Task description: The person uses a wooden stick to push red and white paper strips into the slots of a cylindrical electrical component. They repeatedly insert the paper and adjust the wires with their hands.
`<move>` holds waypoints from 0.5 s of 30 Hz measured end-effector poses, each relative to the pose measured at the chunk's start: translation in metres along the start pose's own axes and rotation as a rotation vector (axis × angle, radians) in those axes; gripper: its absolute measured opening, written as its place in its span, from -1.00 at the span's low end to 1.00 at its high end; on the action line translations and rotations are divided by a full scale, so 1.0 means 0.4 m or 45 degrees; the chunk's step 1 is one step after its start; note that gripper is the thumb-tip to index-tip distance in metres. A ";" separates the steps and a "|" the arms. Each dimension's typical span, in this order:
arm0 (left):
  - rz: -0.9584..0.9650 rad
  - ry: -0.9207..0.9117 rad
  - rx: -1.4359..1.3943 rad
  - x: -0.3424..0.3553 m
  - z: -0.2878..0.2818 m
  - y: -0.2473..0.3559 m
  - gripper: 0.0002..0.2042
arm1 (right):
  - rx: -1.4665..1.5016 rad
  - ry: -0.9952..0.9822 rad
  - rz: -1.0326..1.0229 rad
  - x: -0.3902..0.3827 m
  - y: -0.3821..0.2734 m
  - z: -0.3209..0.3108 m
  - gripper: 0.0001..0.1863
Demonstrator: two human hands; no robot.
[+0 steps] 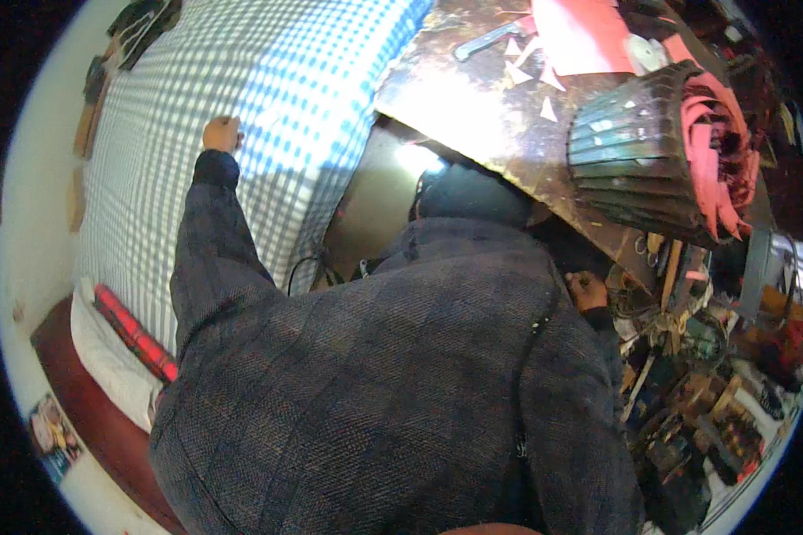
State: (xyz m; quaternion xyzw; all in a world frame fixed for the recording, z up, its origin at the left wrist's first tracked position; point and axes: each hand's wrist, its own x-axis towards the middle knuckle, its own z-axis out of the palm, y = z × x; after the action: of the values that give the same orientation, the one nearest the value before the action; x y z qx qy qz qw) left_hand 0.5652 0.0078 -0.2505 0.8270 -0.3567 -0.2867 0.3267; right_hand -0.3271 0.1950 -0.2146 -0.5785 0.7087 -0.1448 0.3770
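Could knock the ribbed basket (625, 147) off the scuffed table (473, 98), spilling pink paper (718, 147), by raising the right hand (586, 291) carelessly. Curled, well apart from the left hand (222, 134), curled too over the checked cloth (165, 107); cannot tell any grip. Strewn with paper scraps (548, 109) on top, cluttered with tools (687, 357) at right, bounded by a pale wall (40, 178) at left.

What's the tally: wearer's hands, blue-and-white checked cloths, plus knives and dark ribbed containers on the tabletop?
Hands: 2 (left hand, right hand)
Blue-and-white checked cloth: 1
Knife: 1
Dark ribbed container, on its side: 1
Total: 5
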 end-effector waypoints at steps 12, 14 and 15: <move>0.072 -0.177 1.101 0.051 0.203 0.053 -0.50 | -0.265 0.093 0.109 -0.044 -0.007 0.034 -0.75; 0.234 -0.114 1.209 0.052 0.208 0.056 -0.46 | -0.162 0.096 0.083 -0.048 -0.041 0.025 -0.75; 0.026 -0.024 0.975 0.054 0.211 0.054 -0.45 | -0.130 0.080 0.152 -0.049 -0.058 0.020 -0.75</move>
State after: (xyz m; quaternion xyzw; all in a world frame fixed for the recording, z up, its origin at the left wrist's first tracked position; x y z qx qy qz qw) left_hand 0.5095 -0.0489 -0.2922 0.8827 -0.4494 -0.1371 -0.0064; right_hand -0.3041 0.2084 -0.1977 -0.5489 0.7598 -0.1039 0.3326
